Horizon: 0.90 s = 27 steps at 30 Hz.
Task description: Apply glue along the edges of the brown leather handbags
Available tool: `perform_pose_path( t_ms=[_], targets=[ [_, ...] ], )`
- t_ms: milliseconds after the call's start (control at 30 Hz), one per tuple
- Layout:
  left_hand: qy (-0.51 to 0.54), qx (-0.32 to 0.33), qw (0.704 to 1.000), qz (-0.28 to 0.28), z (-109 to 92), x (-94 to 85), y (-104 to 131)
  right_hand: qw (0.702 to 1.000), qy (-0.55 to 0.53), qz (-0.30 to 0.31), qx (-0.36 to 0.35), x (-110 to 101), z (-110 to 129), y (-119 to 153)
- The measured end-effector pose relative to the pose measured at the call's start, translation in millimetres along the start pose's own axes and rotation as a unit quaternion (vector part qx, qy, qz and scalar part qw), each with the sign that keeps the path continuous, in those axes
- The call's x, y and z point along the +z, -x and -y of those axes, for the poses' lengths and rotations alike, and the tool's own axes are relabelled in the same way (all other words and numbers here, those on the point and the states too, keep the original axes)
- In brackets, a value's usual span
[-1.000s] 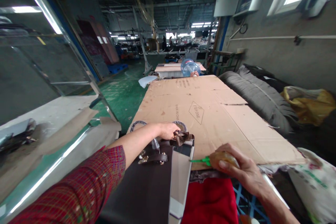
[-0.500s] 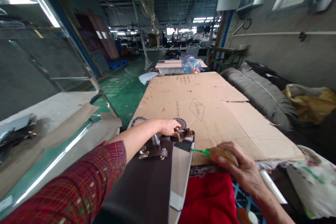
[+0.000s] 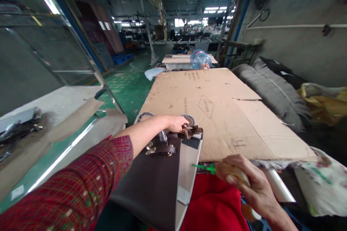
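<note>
A dark brown handbag (image 3: 151,184) leans against the table edge in front of me, its pale side panel (image 3: 187,168) turned to the right. My left hand (image 3: 177,123) reaches over the top and is closed on a bunched brown strap (image 3: 191,131) at the upper corner. Two wrapped handles (image 3: 189,118) loop up behind that hand. A buckled tab (image 3: 162,149) sits on the bag's front. In my right hand (image 3: 244,175) is an amber squeeze bottle with a green nozzle (image 3: 210,168). The nozzle tip is at the side panel; whether it touches cannot be told.
Flattened cardboard (image 3: 230,115) covers the table ahead. A blue water jug (image 3: 200,59) lies at its far end. Red cloth (image 3: 214,202) is below the right hand. A metal-framed rack (image 3: 76,92) stands left; grey bundled material (image 3: 273,92) and a white sack (image 3: 320,184) are right.
The right hand has lowered the green nozzle along the side panel, away from the bag's top corner. My left hand keeps its hold on the strap. The view has tilted slightly down.
</note>
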<state>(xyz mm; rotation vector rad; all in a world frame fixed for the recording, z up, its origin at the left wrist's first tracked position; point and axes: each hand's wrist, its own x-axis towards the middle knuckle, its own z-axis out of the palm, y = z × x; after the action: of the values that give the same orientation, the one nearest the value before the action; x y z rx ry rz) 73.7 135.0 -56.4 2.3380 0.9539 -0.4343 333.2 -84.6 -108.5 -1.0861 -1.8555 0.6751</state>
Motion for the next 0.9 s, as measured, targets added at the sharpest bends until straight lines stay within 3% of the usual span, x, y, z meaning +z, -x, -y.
perform_pose_path(
  t_ms=[67, 100, 267, 400, 567, 733, 900],
  targets=[
    [-0.005, -0.003, 1.0, 0.003, -0.8, -1.0, 1.1, 0.999, 0.023, -0.045, -0.003, 0.9, -2.6, 1.5],
    [-0.008, -0.005, 1.0, 0.005, -1.5, -1.5, 1.7, 0.999, 0.025, -0.04, -0.003, 1.1, -2.8, 2.6],
    [-0.016, -0.01, 1.0, 0.007, -6.6, -2.8, 3.7, 0.997, -0.014, 0.072, -0.024, 4.1, 5.0, 14.7],
    [-0.024, -0.01, 1.0, 0.006, -7.4, -2.1, 2.4, 1.0, 0.01, -0.001, -0.014, 10.0, 7.6, 27.5],
    [-0.035, -0.002, 0.999, 0.001, -4.9, -0.4, 0.1, 0.999, -0.008, 0.05, -0.003, 14.4, 6.8, 37.8],
    [-0.038, 0.001, 0.999, -0.002, -7.6, -0.8, 2.9, 0.999, 0.021, -0.026, 0.008, 14.3, 3.3, 40.7],
    [-0.035, 0.002, 0.999, -0.01, -7.9, 0.1, 3.4, 0.996, -0.049, 0.058, 0.044, 16.1, 15.6, 41.1]
  ],
)
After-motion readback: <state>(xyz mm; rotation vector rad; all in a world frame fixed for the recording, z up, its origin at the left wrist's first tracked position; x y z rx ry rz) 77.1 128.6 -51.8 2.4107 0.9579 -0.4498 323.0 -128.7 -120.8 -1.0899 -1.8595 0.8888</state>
